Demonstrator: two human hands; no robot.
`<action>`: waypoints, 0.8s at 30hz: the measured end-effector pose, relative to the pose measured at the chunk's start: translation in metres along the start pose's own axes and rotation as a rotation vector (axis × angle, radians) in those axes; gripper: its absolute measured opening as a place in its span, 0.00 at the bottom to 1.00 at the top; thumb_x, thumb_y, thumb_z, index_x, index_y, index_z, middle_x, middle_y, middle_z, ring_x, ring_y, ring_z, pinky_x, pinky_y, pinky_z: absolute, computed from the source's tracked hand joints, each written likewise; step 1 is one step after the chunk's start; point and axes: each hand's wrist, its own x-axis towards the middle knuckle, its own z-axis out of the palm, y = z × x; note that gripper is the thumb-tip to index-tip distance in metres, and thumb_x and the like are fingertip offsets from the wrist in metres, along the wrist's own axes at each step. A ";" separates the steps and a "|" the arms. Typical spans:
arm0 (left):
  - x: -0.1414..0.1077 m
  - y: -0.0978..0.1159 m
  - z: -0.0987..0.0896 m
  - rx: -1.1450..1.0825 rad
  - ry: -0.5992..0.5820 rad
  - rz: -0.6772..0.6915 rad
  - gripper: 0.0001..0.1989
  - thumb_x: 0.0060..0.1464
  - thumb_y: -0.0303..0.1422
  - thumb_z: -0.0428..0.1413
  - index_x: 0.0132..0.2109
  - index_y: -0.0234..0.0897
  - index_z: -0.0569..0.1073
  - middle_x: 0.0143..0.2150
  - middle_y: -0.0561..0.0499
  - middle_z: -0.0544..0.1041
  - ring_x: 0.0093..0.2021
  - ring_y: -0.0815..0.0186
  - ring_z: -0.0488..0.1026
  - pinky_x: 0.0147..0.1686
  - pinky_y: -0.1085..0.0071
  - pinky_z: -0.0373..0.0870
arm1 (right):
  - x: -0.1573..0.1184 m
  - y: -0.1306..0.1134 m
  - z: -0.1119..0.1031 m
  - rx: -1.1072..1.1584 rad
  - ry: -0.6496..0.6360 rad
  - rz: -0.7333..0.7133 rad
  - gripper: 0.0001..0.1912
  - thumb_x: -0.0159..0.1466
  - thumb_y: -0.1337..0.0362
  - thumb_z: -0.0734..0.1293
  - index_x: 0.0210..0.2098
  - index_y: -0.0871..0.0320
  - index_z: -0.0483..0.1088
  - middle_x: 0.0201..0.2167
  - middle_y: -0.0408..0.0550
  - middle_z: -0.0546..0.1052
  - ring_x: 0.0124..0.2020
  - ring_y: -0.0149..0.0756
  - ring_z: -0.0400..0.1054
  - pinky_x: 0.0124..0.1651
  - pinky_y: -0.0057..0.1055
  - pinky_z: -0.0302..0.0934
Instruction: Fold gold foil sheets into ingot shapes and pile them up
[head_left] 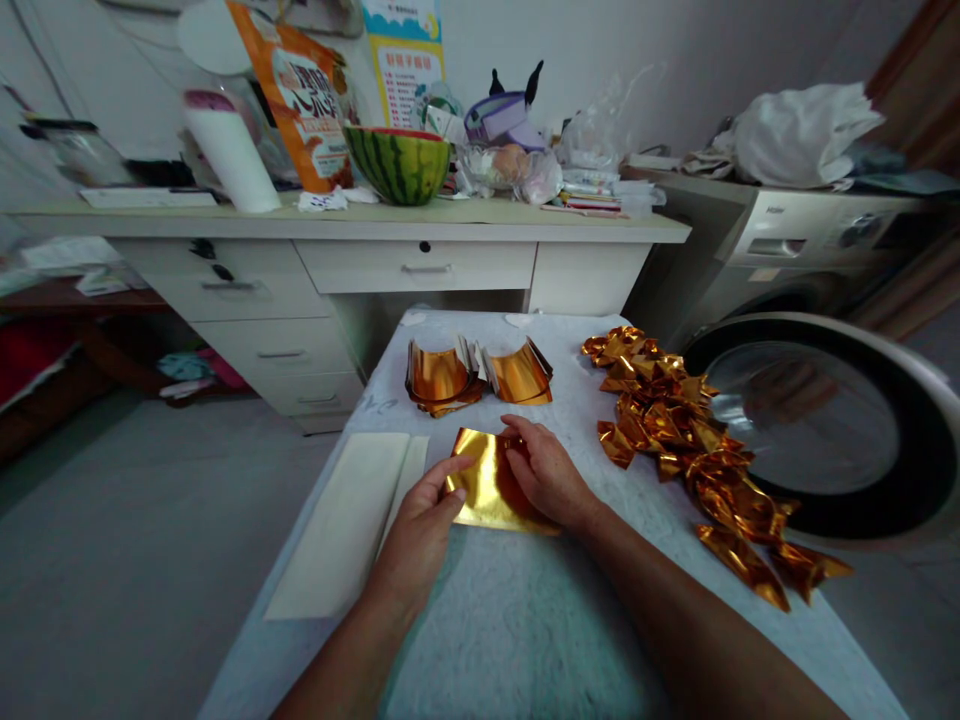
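I find the gold sheet (pixel 495 507) on the table (pixel 517 620), between both hands. The left hand (pixel 420 530) lays thumb and index finger over its left edge; the right hand (pixel 553 472) sets bent fingers over its far right part. I cannot tell whether either grips. Table surface extends from the sheet's near edge between the forearms. White paper (pixel 337 525) lies along the left edge, 2 curled foil stacks (pixel 519 380) beyond, folded foil pieces (pixel 675 430) along the right.
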 end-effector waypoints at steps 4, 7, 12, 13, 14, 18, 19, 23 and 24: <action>0.002 0.001 0.003 -0.064 0.036 0.020 0.22 0.51 0.29 0.59 0.55 0.40 0.70 0.48 0.47 0.79 0.42 0.61 0.77 0.40 0.67 0.69 | 0.001 0.005 0.000 0.085 0.004 0.061 0.19 0.63 0.71 0.61 0.54 0.58 0.66 0.40 0.50 0.77 0.41 0.38 0.70 0.47 0.35 0.63; 0.002 0.001 0.002 -0.054 0.074 0.006 0.24 0.50 0.32 0.60 0.56 0.39 0.70 0.42 0.48 0.79 0.34 0.63 0.77 0.33 0.69 0.68 | 0.002 0.008 0.001 0.221 -0.017 0.114 0.17 0.63 0.70 0.61 0.52 0.58 0.66 0.33 0.44 0.75 0.32 0.33 0.70 0.37 0.30 0.63; 0.000 0.001 -0.003 -0.087 0.127 0.022 0.26 0.48 0.32 0.61 0.56 0.39 0.70 0.39 0.49 0.79 0.36 0.64 0.77 0.36 0.69 0.70 | 0.003 0.013 0.003 0.341 0.005 0.149 0.15 0.63 0.67 0.62 0.50 0.56 0.65 0.29 0.40 0.72 0.29 0.31 0.69 0.33 0.27 0.62; -0.001 0.001 -0.003 -0.092 0.137 0.029 0.26 0.48 0.32 0.61 0.56 0.39 0.71 0.40 0.49 0.79 0.37 0.63 0.77 0.37 0.69 0.70 | 0.003 0.014 0.003 0.347 0.006 0.152 0.14 0.63 0.67 0.62 0.49 0.56 0.65 0.28 0.40 0.72 0.29 0.30 0.69 0.33 0.27 0.61; -0.002 0.002 -0.003 -0.097 0.144 0.034 0.25 0.48 0.32 0.61 0.56 0.39 0.71 0.40 0.49 0.79 0.38 0.63 0.77 0.37 0.69 0.70 | 0.003 0.014 0.003 0.353 0.005 0.156 0.14 0.63 0.66 0.62 0.49 0.56 0.65 0.28 0.40 0.72 0.29 0.30 0.68 0.32 0.27 0.61; -0.006 0.002 -0.003 -0.110 0.159 0.049 0.25 0.48 0.32 0.62 0.55 0.38 0.71 0.42 0.47 0.79 0.39 0.62 0.77 0.37 0.68 0.71 | 0.005 0.015 0.003 0.432 0.008 0.195 0.16 0.60 0.64 0.64 0.48 0.57 0.65 0.26 0.39 0.71 0.27 0.30 0.67 0.31 0.27 0.60; -0.007 0.002 -0.003 -0.116 0.157 0.053 0.25 0.48 0.32 0.62 0.55 0.38 0.71 0.43 0.47 0.79 0.40 0.62 0.77 0.38 0.68 0.71 | 0.005 0.014 0.002 0.477 0.005 0.212 0.16 0.60 0.64 0.64 0.48 0.57 0.64 0.26 0.38 0.70 0.27 0.30 0.67 0.30 0.27 0.60; -0.007 -0.001 -0.003 -0.142 0.147 0.067 0.26 0.49 0.31 0.62 0.56 0.41 0.70 0.46 0.47 0.79 0.43 0.61 0.77 0.44 0.65 0.72 | 0.006 0.010 -0.003 0.695 0.003 0.287 0.19 0.56 0.62 0.67 0.47 0.55 0.63 0.27 0.37 0.70 0.26 0.30 0.66 0.28 0.26 0.59; -0.006 -0.001 -0.003 -0.150 0.152 0.076 0.26 0.49 0.31 0.62 0.57 0.42 0.70 0.47 0.47 0.78 0.44 0.61 0.77 0.45 0.65 0.72 | 0.006 0.009 -0.004 0.765 0.014 0.310 0.21 0.55 0.61 0.68 0.47 0.54 0.62 0.28 0.37 0.70 0.25 0.29 0.66 0.27 0.26 0.59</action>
